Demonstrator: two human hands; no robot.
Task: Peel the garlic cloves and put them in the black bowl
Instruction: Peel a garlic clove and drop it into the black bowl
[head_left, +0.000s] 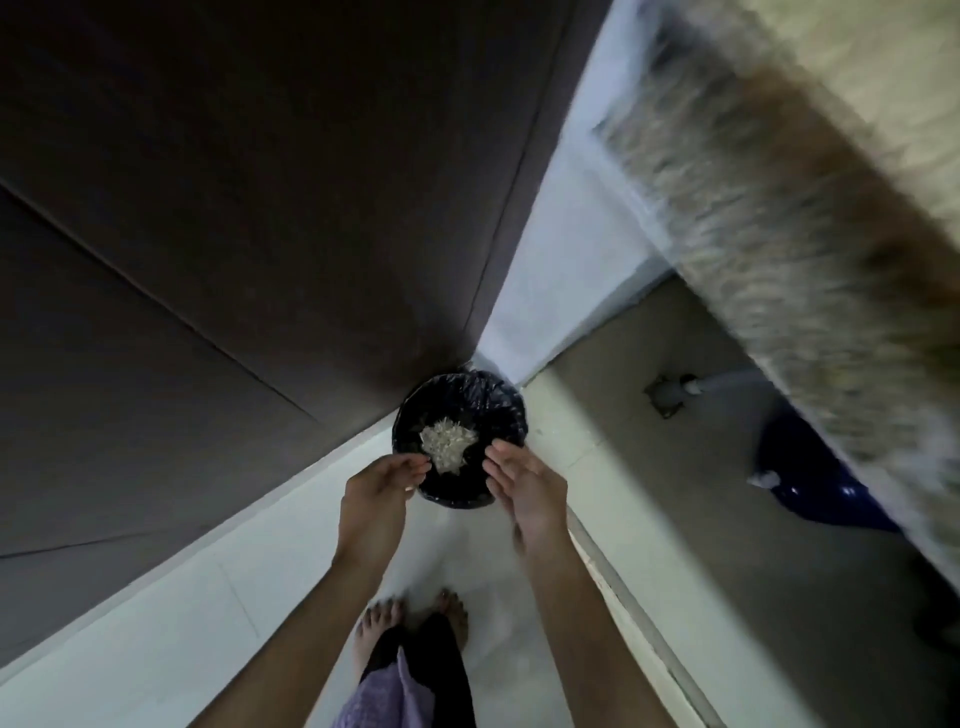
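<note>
Bin (483, 400): round, lined with a shiny, crinkly black bag.
Pale heap (447, 448): dry, flaky bits inside the bin, likely garlic skins.
Left hand (382, 480): over the bin's near rim, fingers nearly straight and close together, nothing seen in them.
Right hand (524, 491): just beside it over the bin, fingers loose and spread, empty.
Cloves and black bowl: not in view.
Doing it well: rub both hands low over the bin so the light skins fall inside.
</note>
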